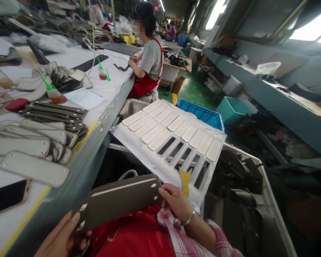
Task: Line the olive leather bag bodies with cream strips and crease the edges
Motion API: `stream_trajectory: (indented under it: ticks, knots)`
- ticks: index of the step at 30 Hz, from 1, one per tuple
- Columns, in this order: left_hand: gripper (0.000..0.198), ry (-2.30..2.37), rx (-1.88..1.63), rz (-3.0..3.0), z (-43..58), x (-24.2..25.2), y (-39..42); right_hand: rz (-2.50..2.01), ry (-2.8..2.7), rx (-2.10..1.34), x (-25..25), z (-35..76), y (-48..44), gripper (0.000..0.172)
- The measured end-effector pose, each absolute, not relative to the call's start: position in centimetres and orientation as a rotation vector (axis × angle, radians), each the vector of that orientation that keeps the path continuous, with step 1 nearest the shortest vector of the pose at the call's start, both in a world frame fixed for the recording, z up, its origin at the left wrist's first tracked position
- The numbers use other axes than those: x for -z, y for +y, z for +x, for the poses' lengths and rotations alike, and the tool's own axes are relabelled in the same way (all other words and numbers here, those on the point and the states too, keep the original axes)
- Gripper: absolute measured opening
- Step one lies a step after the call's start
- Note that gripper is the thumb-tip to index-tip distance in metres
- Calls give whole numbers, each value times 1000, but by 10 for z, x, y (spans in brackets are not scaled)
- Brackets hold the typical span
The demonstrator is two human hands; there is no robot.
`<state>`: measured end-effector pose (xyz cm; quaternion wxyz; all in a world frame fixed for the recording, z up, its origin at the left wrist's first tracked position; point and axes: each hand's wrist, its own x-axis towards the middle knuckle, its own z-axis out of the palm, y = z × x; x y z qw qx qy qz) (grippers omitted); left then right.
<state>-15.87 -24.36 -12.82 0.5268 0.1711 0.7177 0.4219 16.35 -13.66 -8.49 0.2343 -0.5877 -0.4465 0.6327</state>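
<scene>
Both my hands hold one long grey-brown leather piece [117, 200] with rounded ends and small holes, just above my lap. My left hand [60, 237] grips its near end at the bottom left, fingers curled under it. My right hand [176, 201] pinches its far end, thumb on top. Just beyond my right hand lies a white sheet [139, 150] carrying rows of pale oblong stickers [160, 125], with several dark empty slots and a yellow tab [185, 180].
On the white worktable [101, 96] at my left lie stacks of similar grey pieces [34, 146], a phone [6, 196], glue bottles with green nozzles [53, 93]. A seated person in a red apron [148, 67] works farther along. Blue crates [203, 114] and a bin of dark bags [238, 185] stand right.
</scene>
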Motion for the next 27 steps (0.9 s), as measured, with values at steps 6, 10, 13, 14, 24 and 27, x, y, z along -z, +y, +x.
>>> stream_trajectory:
  ticks: [6, 10, 13, 14, 24, 27]
  knots:
    - [36, 1695, -701, 692, -149, 86, -223, -1769, -1579, -1512, 87, 169, -119, 31]
    - [41, 1832, -565, 883, -151, 79, -207, -1805, -1713, -1474, 91, 167, -109, 35]
    - [40, 1904, -540, 941, -157, 82, -204, -1810, -1734, -1526, 92, 165, -105, 39]
    - [39, 1912, -548, 952, -158, 83, -203, -1820, -1733, -1542, 92, 165, -104, 40]
    - [36, 1901, -663, 947, -163, 90, -200, -1885, -1774, -1549, 97, 162, -99, 43]
    - [36, 1895, -670, 956, -164, 90, -200, -1887, -1809, -1527, 100, 162, -98, 42]
